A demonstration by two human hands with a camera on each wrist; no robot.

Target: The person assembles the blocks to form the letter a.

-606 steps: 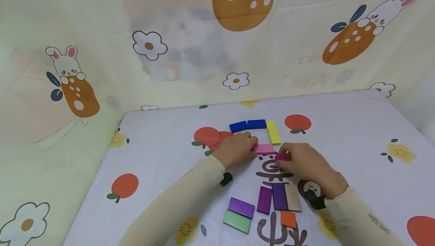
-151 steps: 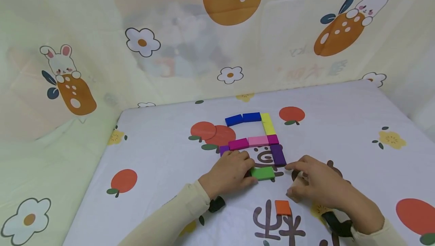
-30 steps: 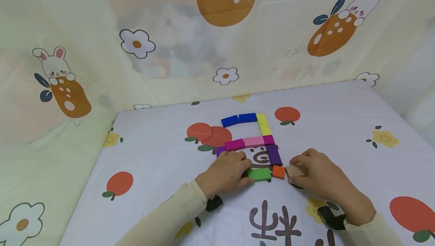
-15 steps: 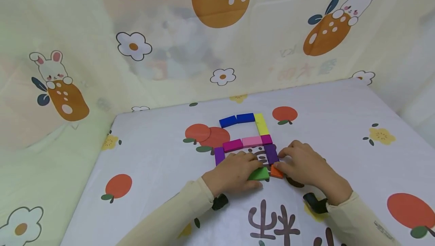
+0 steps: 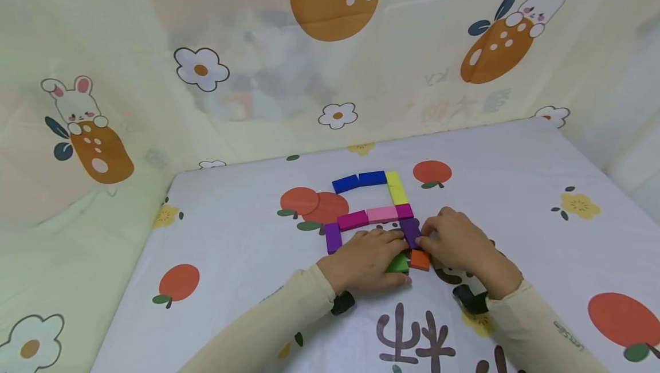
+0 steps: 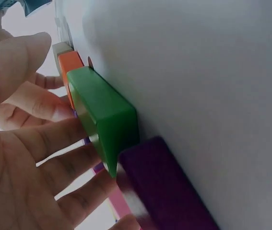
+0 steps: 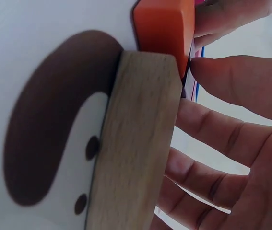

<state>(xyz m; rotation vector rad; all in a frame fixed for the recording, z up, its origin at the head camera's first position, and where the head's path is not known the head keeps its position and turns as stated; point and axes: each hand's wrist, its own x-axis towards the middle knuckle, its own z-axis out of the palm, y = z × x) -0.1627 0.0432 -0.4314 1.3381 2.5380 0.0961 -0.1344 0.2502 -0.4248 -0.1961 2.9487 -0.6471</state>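
My left hand [image 5: 365, 261] lies over the green block [image 5: 399, 264], fingers extended against its face in the left wrist view. Its fingertips reach the dark purple block [image 5: 411, 233]. A plum-coloured block [image 6: 167, 184] adjoins the green one, hidden under the hand in the head view. From the other side, my right hand [image 5: 459, 241] touches the dark purple block's right edge with thumb and fingertips, not wrapped round it. An orange block [image 5: 420, 260] sits just below. A plain wooden block [image 7: 136, 139] abuts the orange one beneath my right hand.
Behind the hands, blue blocks [image 5: 372, 178], a yellow block [image 5: 396, 188], a magenta block [image 5: 353, 220], a pink block [image 5: 382, 214] and a violet block [image 5: 333, 238] continue the outline. A patterned cloth covers the table [image 5: 232, 218] and hangs behind as a curtain [image 5: 268, 86].
My right hand has let go of the wooden block and moved up-left to the dark purple block. My left hand has shifted right over the green block. The orange block, earlier apart, joined the row.
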